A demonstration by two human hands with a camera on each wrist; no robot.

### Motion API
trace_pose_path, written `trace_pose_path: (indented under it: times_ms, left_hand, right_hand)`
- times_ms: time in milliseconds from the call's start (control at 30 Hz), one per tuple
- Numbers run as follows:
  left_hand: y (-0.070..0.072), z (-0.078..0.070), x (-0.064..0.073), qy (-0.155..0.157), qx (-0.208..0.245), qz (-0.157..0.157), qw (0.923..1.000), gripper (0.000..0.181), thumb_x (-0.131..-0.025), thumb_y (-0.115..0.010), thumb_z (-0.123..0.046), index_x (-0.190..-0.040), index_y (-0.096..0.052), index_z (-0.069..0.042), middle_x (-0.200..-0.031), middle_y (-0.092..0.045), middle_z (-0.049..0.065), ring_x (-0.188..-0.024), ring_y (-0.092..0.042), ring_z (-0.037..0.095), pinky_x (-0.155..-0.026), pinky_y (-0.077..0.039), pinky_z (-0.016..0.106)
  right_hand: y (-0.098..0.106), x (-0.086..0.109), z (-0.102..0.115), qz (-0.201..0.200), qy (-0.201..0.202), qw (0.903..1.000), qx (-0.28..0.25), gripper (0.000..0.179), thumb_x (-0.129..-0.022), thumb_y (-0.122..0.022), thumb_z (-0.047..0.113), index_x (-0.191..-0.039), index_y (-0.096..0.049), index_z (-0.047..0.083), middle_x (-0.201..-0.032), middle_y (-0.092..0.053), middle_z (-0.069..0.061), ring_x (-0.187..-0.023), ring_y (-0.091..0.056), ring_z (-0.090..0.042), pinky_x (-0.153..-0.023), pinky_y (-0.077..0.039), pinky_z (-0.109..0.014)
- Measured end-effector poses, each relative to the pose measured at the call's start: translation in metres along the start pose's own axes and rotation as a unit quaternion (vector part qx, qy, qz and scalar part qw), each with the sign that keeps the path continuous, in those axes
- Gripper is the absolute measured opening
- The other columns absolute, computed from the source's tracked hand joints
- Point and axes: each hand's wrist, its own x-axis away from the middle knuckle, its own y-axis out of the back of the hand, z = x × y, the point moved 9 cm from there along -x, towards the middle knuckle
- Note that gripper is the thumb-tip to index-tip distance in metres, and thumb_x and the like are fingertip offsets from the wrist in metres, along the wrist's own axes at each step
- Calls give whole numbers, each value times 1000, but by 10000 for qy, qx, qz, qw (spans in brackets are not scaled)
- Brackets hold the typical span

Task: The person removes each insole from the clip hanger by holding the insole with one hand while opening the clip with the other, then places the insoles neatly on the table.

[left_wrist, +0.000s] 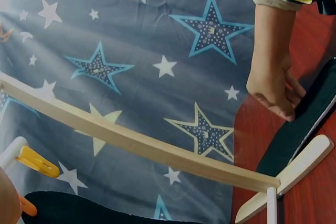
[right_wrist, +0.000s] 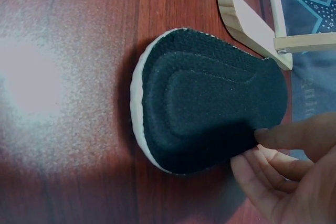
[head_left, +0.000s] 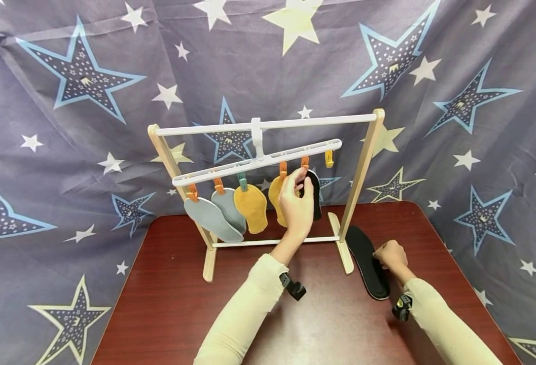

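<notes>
My left hand (head_left: 295, 203) is raised at the hanger, its curled fingertips just below an orange clip (head_left: 305, 162). From that clip hangs a black insole (head_left: 315, 195), partly behind the hand. Whether the fingers pinch the clip or only touch it is hidden. On the tabletop my right hand (head_left: 392, 255) pinches the edge of a second black insole (head_left: 365, 258), thumb on top and fingers along the side. In the right wrist view this insole (right_wrist: 210, 98) shows its dark upper face and pale rim.
The white clip hanger (head_left: 231, 170) tilts on a wooden rack (head_left: 361, 172). Two grey insoles (head_left: 210, 218) and yellow ones (head_left: 250, 209) hang on its left and middle. A yellow clip (head_left: 329, 158) at the right end holds nothing. A star-patterned cloth (head_left: 268, 66) stands behind the red-brown table (head_left: 167, 304).
</notes>
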Motion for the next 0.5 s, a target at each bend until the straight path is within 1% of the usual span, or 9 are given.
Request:
trace_pose_path:
  times_ms: [67, 133, 167, 233, 300, 400, 500]
  left_hand:
    - [2, -1, 0, -75, -141, -84, 9998, 25, -94, -66, -3, -117, -71, 1, -112, -72, 16, -106, -69, 26, -87, -60, 44]
    - [3, -1, -1, -107, -277, -104, 9995, 29, -93, -67, -3, -121, -69, 2, -116, -69, 17, -110, -67, 27, -90, -59, 45]
    - [2, 0, -1, -106, -363, -82, 9992, 32, -93, -67, -3, -124, -67, 2, -119, -69, 17, -112, -66, 28, -92, -58, 44]
    - [0, 0, -1, -61, -605, 18, 9981, 39, -92, -68, -4, -129, -64, 3, -127, -66, 18, -119, -64, 30, -100, -55, 45]
    - [-4, 2, -3, 25, -889, 211, 9958, 47, -91, -68, -6, -135, -60, 4, -136, -63, 18, -127, -59, 32, -109, -49, 44]
    - [-13, 7, -8, 266, -1292, 648, 9891, 58, -91, -68, -12, -144, -51, 5, -147, -54, 21, -139, -50, 35, -120, -38, 44]
    - [-20, 11, -15, 520, -1476, 1025, 9823, 65, -92, -65, -16, -149, -44, 6, -153, -47, 24, -144, -44, 38, -123, -34, 46]
  right_hand:
    - [1, 0, 0, -7, 2, 10000, 1, 13, -83, -70, 11, -78, -73, -1, -53, -62, 2, -46, -62, -12, -44, -50, -29]
    - [2, 0, 0, -11, -5, 10000, 5, 14, -83, -70, 12, -78, -73, -1, -54, -62, 1, -46, -63, -13, -44, -50, -29]
    - [2, 0, -1, -17, -27, 10000, 7, 14, -83, -71, 12, -78, -73, -1, -54, -63, 1, -46, -63, -13, -44, -50, -29]
    - [3, 0, -2, -10, -34, 10000, 1, 14, -83, -71, 12, -79, -73, -1, -54, -63, 1, -47, -63, -13, -44, -50, -29]
    - [2, 0, -3, -3, -52, 10000, -17, 14, -83, -71, 12, -79, -73, -1, -55, -64, 0, -47, -63, -13, -45, -50, -29]
    - [1, 1, -3, 3, -23, 10000, -60, 14, -83, -71, 12, -79, -73, -1, -54, -63, 1, -47, -63, -12, -45, -51, -28]
    - [0, 1, -3, 20, 38, 9999, -94, 14, -83, -70, 12, -77, -73, -1, -52, -61, 2, -47, -62, -12, -44, -51, -28]
